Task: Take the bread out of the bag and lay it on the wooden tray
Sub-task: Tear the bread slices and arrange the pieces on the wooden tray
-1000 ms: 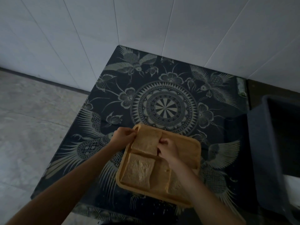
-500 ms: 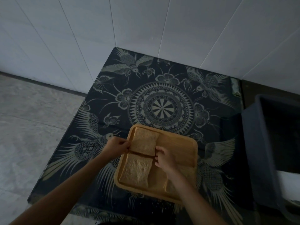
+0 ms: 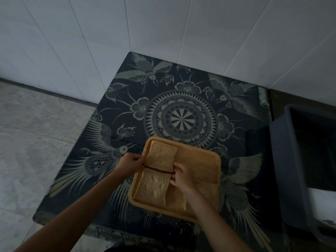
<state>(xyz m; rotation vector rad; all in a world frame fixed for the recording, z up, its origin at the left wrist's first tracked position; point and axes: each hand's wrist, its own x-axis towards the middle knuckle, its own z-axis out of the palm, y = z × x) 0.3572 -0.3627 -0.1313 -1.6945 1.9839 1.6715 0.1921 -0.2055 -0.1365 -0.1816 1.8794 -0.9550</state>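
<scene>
A wooden tray (image 3: 201, 161) lies on the patterned table top. On its far left corner rests a bread slice (image 3: 161, 157). My left hand (image 3: 130, 165) pinches that slice's near left corner and my right hand (image 3: 181, 174) pinches its near right corner. A second slice (image 3: 153, 188) lies flat on the tray just in front of it. A third slice (image 3: 209, 192) shows at the tray's near right, partly hidden by my right forearm. No bag is in view.
The dark table (image 3: 183, 117) with bird and mandala patterns stands in a corner of white tiled walls. A dark grey plastic bin (image 3: 291, 170) stands against the table's right side. Grey floor (image 3: 36, 133) lies to the left.
Both hands have lowered the far slice onto the tray's far left corner, and it has settled flatter. The tray and the other slices have not moved.
</scene>
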